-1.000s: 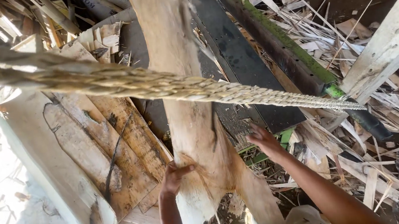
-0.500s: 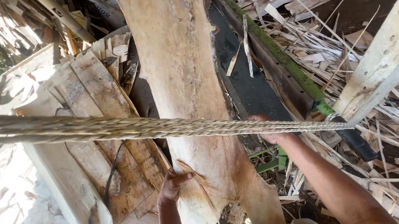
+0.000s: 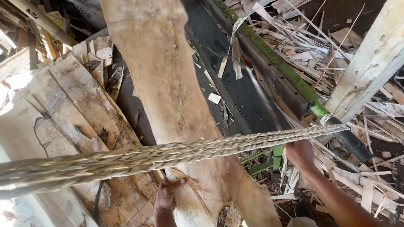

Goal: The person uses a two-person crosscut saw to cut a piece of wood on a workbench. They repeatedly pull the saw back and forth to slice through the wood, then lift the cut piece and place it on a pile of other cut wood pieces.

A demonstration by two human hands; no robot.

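Gripping slab [image 3: 170, 97] edge w/ L hand [image 3: 168, 194] | R hand [image 3: 300, 154] beside slab, under rope [image 3: 166, 155], grip unclear

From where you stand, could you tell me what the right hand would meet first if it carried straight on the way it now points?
The right hand points up and away, right at the bundle of twisted ropes crossing the view. It would probably meet those first, though the ropes may hang nearer the camera; beyond them lies the dark metal rail.
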